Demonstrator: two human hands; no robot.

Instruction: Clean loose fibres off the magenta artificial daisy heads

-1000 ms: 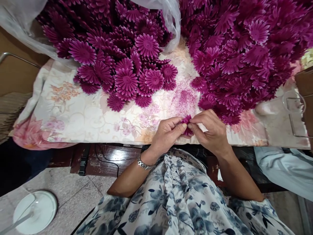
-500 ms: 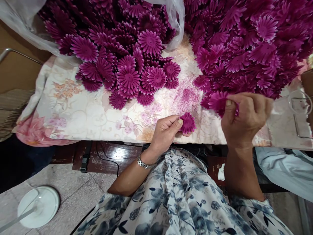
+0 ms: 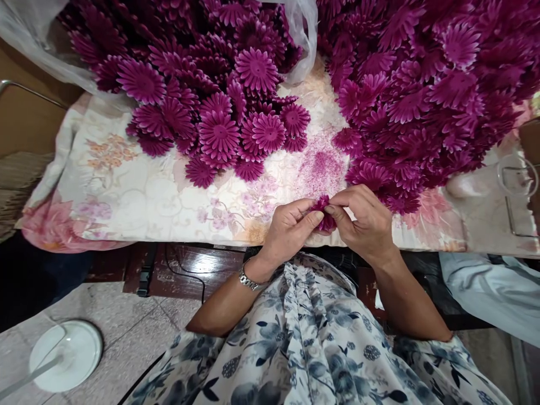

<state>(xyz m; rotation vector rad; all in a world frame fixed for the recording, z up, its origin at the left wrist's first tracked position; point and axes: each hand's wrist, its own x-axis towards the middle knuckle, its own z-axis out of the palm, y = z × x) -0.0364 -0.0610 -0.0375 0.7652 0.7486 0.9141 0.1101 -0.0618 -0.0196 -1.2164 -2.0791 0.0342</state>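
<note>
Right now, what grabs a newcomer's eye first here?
Two big heaps of magenta fabric daisy flowers: the left heap spills from a clear plastic bag, the right heap fills the far right of the floral tablecloth. At the near edge, left hand and right hand pinch one flower between them.

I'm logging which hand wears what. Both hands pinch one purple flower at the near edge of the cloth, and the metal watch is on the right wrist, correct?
Not quite. The head view shows the metal watch on the left wrist, not the right. The rest holds: the left hand and the right hand both pinch one purple flower at the near edge of the cloth.
</note>
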